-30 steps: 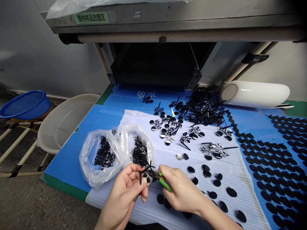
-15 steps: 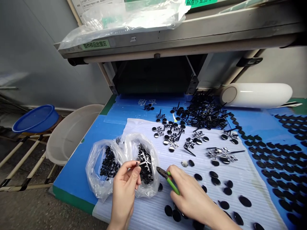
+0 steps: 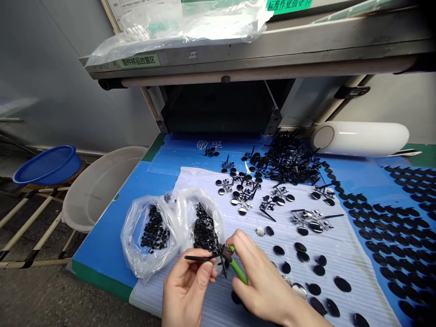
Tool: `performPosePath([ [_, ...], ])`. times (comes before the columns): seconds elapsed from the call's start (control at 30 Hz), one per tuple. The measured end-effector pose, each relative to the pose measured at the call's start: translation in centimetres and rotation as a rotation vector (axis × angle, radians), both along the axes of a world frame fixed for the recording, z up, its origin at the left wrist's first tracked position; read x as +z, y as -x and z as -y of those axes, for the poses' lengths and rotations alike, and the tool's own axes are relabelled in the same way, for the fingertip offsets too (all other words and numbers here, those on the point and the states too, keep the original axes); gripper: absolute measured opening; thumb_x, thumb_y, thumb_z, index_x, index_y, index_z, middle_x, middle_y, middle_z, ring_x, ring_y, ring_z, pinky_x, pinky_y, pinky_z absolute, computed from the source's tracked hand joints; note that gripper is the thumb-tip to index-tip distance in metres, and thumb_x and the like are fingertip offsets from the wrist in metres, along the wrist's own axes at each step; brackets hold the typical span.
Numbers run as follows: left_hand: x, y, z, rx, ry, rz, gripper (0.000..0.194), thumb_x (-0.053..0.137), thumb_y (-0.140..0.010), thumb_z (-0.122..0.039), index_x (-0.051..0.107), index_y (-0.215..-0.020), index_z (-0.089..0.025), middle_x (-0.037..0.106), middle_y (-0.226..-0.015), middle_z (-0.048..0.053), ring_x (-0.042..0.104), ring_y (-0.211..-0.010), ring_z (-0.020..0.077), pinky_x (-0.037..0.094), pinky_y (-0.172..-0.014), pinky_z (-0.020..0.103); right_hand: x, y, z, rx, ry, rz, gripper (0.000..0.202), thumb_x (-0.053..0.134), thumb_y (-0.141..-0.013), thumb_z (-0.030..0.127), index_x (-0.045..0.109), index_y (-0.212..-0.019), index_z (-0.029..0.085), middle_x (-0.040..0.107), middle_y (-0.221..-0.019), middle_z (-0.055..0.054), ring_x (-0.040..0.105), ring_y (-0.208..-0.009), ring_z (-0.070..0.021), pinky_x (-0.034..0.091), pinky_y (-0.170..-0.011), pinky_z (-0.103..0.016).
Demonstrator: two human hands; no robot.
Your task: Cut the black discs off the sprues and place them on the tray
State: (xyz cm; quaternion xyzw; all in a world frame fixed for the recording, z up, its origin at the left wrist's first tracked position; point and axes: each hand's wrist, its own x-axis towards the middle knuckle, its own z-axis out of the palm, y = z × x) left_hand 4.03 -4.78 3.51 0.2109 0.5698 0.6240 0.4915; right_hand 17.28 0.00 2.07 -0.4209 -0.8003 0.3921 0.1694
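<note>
Pinched in the fingers of my left hand (image 3: 190, 281) is a black branched plastic piece (image 3: 200, 258), its long stem pointing left. My right hand (image 3: 257, 277) grips green-handled pliers (image 3: 238, 271), whose jaws meet the branches of that piece. Just behind the hands stand two clear plastic bags: the left bag (image 3: 131, 245) and the right bag (image 3: 218, 211), both holding small black parts. Black round discs (image 3: 342, 284) lie on the white foam sheet (image 3: 211, 181), beside and beyond my right hand.
Black branched parts (image 3: 289, 159) are heaped at the back. Rows of black discs (image 3: 381, 236) cover the right side. A white roll (image 3: 364, 138) lies behind them. A metal shelf (image 3: 238, 59) overhangs the table. A blue basin (image 3: 46, 165) and a pale tub (image 3: 88, 200) stand left.
The branched piece in my left hand has turned and come down from over the right bag. The pliers have moved lower and now touch it.
</note>
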Motion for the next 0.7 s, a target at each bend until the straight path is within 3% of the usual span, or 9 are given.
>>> performPosePath([
  [0.17,-0.3,0.0,0.3,0.014,-0.042,-0.165,0.010,0.068,-0.063,-0.026,0.067,-0.070,-0.018,0.062,-0.086,0.005,0.058,-0.079,0.0185,0.046,-0.070,0.024,0.0,-0.1,0.4,0.010,0.008,0.006,0.036,0.038,-0.054,0.000,0.034,-0.084,0.021,0.037,-0.081,-0.001,0.040,-0.076,-0.0191,0.035,-0.065,-0.031],
  [0.27,-0.1,-0.2,0.4,0.030,-0.040,-0.152,0.008,0.067,-0.063,-0.025,0.066,-0.069,-0.019,0.063,-0.094,0.006,0.057,-0.087,0.0205,0.046,-0.073,0.025,0.1,-0.2,0.5,0.012,-0.010,0.031,0.035,0.039,-0.054,0.001,0.034,-0.083,0.021,0.037,-0.081,-0.002,0.040,-0.076,-0.0194,0.035,-0.064,-0.031],
  [0.47,0.8,-0.5,0.7,0.047,0.011,-0.111,0.011,0.068,-0.061,-0.027,0.065,-0.068,-0.019,0.064,-0.100,0.007,0.060,-0.077,0.0188,0.049,-0.064,0.023,0.5,-0.4,0.4,0.044,-0.059,0.062,0.032,0.039,-0.055,0.003,0.036,-0.082,0.020,0.038,-0.079,-0.002,0.039,-0.073,-0.0192,0.035,-0.062,-0.031],
  [0.7,1.3,0.1,0.9,0.019,-0.024,-0.148,0.009,0.068,-0.061,-0.029,0.065,-0.063,-0.021,0.066,-0.092,0.005,0.060,-0.072,0.0187,0.048,-0.058,0.023,0.4,-0.7,0.1,0.149,-0.091,0.087,0.032,0.038,-0.054,0.003,0.033,-0.080,0.021,0.040,-0.077,-0.001,0.040,-0.069,-0.0182,0.033,-0.060,-0.029],
])
